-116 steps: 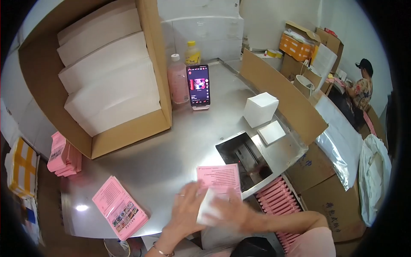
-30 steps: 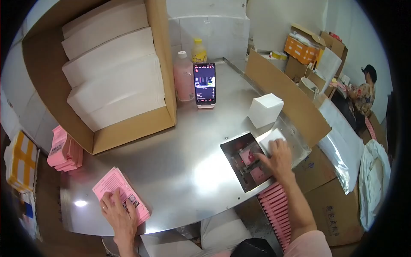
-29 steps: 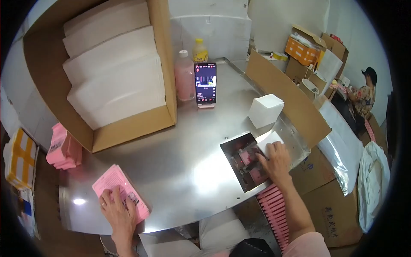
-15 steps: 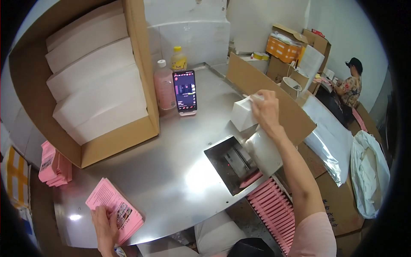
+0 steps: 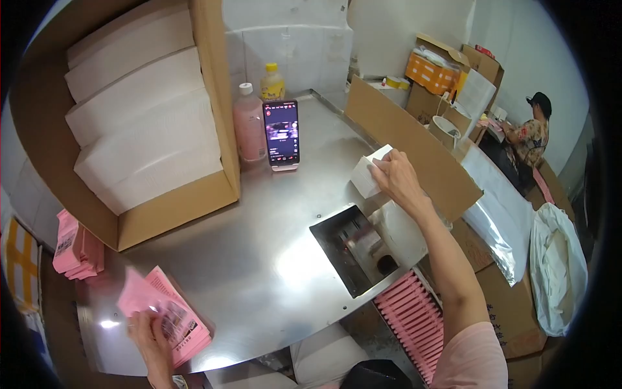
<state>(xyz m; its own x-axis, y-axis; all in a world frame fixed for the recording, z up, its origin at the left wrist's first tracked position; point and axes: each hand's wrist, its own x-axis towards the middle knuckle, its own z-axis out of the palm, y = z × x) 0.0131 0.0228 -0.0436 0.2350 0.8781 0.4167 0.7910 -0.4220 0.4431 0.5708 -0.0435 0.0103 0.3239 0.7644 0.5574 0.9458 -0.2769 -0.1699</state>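
Observation:
At the front left, my left hand (image 5: 152,343) pinches a pink printed packet (image 5: 139,295) that tilts up, slightly blurred. Beneath it a stack of similar pink packets (image 5: 193,330) lies on the metal table (image 5: 259,259). My right hand (image 5: 398,178) grips a small white block (image 5: 368,176), perhaps stacked paper, at the table's right side. Its fingers are bent over the block's right side. Just in front of that block, a rectangular opening (image 5: 337,259) in the tabletop shows a metal mechanism inside.
A large cardboard box (image 5: 175,223) of white stacks (image 5: 155,149) stands at the left. Behind are a phone (image 5: 282,133) on a stand and two bottles. A cardboard panel (image 5: 408,142) lines the right edge; below it runs a pink-filled rack (image 5: 411,318). Another person (image 5: 534,133) sits far right.
The top pink packet has been lifted off the stack by my left hand. My right hand has shifted slightly down and left on the block. A pink piece has left the opening.

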